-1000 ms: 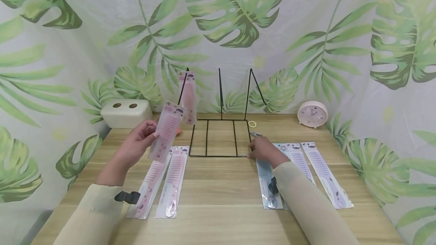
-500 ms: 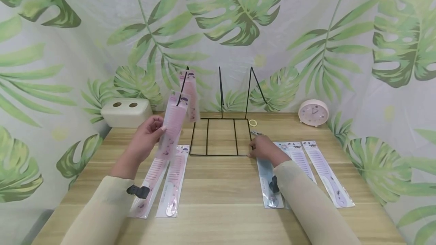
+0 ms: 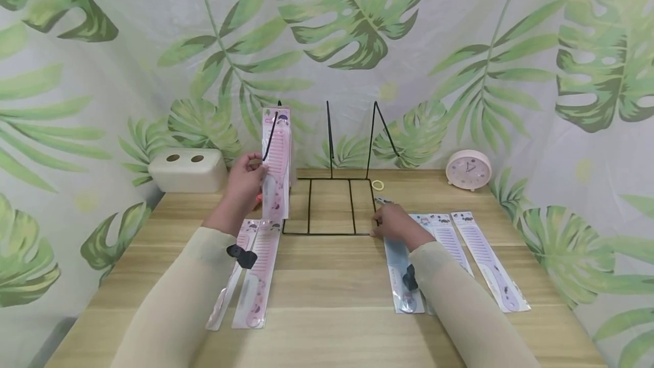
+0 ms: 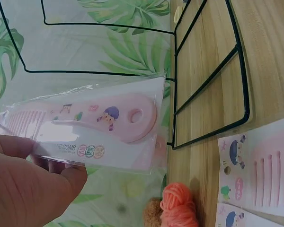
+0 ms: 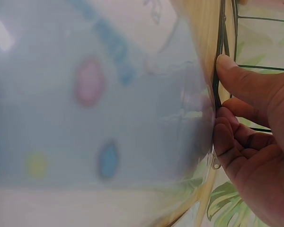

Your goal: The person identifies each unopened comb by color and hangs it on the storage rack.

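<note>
My left hand [image 3: 258, 168] pinches a packaged pink comb [image 3: 276, 170] and holds it upright against the left arm of the black wire rack [image 3: 327, 234]. The left wrist view shows thumb and fingers [image 4: 42, 161] gripping the comb's [image 4: 99, 123] toothed end, its handle pointing toward the rack [image 4: 236, 47]. A second pink comb seems to hang just behind it; the two overlap. My right hand [image 3: 380, 226] sits at the rack's front right corner, thumb and curled fingers [image 5: 221, 94] pinching the base wire, over a blue packaged comb [image 3: 401, 277].
Two pink packaged combs [image 3: 260, 271] lie on the wooden table at the left, and two more combs [image 3: 490, 263] at the right. A white box [image 3: 187, 170], pink clock [image 3: 468, 170] and yellow ring [image 3: 378, 185] stand at the back. An orange yarn ball [image 4: 179, 205] lies near the rack.
My left hand has lifted the pink comb up and to the right, turning it upright against the rack's left arm. The right hand has stayed at the rack's corner.
</note>
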`<state>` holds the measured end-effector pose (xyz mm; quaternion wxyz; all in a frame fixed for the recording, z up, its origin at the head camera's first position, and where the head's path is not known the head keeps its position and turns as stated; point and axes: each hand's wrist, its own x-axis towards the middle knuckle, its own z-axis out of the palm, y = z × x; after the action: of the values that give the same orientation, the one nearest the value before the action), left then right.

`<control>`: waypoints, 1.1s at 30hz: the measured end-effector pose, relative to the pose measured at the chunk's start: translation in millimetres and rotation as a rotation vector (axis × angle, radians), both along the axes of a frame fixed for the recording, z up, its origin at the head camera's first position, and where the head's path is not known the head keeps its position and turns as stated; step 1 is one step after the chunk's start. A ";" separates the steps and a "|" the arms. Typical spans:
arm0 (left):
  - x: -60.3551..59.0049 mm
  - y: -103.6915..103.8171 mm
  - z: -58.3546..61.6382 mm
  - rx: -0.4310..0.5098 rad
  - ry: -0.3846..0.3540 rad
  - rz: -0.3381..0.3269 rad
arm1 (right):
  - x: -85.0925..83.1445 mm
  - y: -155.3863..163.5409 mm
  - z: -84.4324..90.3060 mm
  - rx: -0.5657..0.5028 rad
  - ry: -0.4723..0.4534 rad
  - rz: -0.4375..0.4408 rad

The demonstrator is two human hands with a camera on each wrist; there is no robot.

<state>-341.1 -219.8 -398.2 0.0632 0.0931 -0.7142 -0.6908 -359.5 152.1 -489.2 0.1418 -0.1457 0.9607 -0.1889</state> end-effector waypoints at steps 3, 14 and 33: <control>-5.8 2.1 -2.9 0.035 0.003 0.022 | -0.3 -0.7 -2.4 0.002 -0.003 0.005; -26.5 3.9 -10.9 -0.044 0.024 0.047 | -2.0 -0.2 5.4 0.001 -0.001 0.007; -52.5 -2.0 -16.6 -0.272 -0.054 0.046 | -0.1 0.1 1.5 0.003 0.000 0.014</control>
<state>-393.7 -221.8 -414.8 0.0717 0.1184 -0.8005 -0.5832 -359.7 152.2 -487.6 0.1433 -0.1523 0.9600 -0.1865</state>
